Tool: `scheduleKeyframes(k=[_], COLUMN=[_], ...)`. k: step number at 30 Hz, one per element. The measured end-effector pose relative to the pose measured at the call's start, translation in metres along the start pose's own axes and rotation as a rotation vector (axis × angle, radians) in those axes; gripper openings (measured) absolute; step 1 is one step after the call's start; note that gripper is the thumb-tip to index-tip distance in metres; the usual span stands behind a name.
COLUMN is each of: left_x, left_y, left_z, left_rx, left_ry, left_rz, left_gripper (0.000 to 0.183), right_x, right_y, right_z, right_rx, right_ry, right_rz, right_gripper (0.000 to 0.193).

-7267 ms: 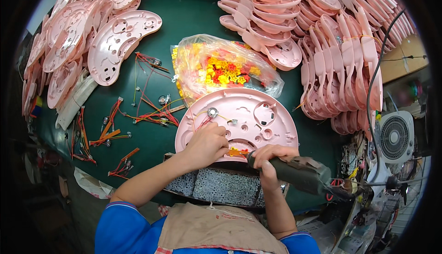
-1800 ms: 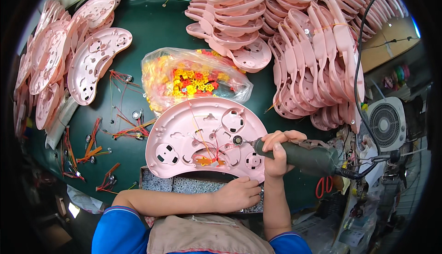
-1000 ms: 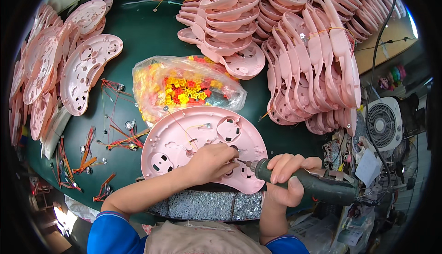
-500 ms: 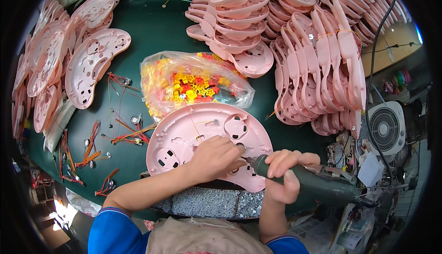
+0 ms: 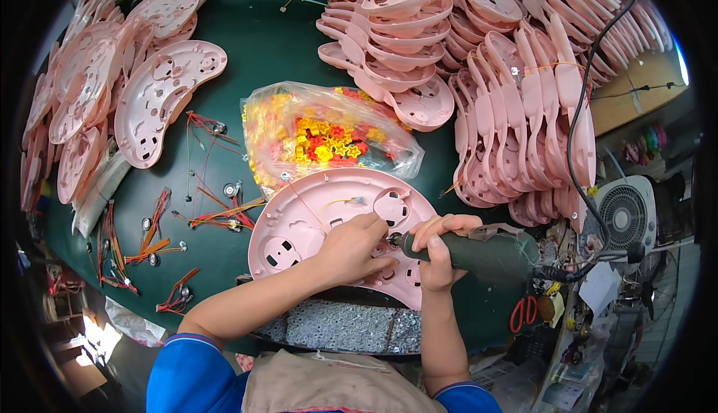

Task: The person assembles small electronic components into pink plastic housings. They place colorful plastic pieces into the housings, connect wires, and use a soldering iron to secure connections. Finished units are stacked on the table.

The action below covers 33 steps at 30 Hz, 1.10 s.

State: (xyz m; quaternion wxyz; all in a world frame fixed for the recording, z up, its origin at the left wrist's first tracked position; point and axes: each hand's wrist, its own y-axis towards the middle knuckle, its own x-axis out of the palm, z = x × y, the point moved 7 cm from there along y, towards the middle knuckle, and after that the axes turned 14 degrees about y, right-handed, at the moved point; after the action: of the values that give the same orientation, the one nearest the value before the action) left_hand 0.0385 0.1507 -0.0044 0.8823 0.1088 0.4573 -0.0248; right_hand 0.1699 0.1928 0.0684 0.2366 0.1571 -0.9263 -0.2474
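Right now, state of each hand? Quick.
Left hand: fingers bent over the pink shell, near the driver's tip; can't tell if it grips anything.
Right hand: closed, holding the dark green driver.

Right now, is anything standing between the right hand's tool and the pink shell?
Only near the tip: the left hand and a small dark round part are there, at the pink shell. Elsewhere, nothing visible blocks the green power tool in the right hand.
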Motion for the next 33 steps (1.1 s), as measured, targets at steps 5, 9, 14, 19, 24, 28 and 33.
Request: scheduleKeyframes(k=[5, 9, 14, 19, 24, 28, 33], left_x=[-0.008, -0.05, -0.079, -0.066, -0.061, -0.058, -0.081], left_y=[-0.001, -0.014, -0.045, -0.043, -0.039, -0.038, -0.058], left_z=[-0.002, -0.023, -0.042, -0.051, -0.043, -0.039, -0.01], left_rx=[-0.023, -0.044, 0.168, 0.265, 0.275, 0.305, 0.304], left_ry=[-0.071, -0.144, 0.403, 0.514, 0.455, 0.6, 0.459], left_rz=[0.012, 0.144, 0.155, 0.133, 0.07, 0.096, 0.024], left_gripper=[0.035, 0.026, 0.028, 0.015, 0.016, 0.012, 0.016], right_x=[0.003, -0.047, -0.096, 0.026, 0.041, 0.039, 0.03], right_y=[0.002, 0.003, -0.002, -0.005, -0.003, -0.009, -0.01], right_z=[0.005, -0.044, -0.141, -0.076, 0.052, 0.077, 0.072], right_rx=[0.036, -0.131, -0.452, -0.338, 0.027, 0.125, 0.18], right_ry=[-0.019, 0.183, -0.616, -0.952, -1.009, -1.116, -1.059], right_rz=[-0.048, 0.227, 0.42, -0.539, -0.856, -0.985, -0.847], right_gripper=[0.033, 0.041, 0.075, 0.037, 0.018, 0.012, 0.012])
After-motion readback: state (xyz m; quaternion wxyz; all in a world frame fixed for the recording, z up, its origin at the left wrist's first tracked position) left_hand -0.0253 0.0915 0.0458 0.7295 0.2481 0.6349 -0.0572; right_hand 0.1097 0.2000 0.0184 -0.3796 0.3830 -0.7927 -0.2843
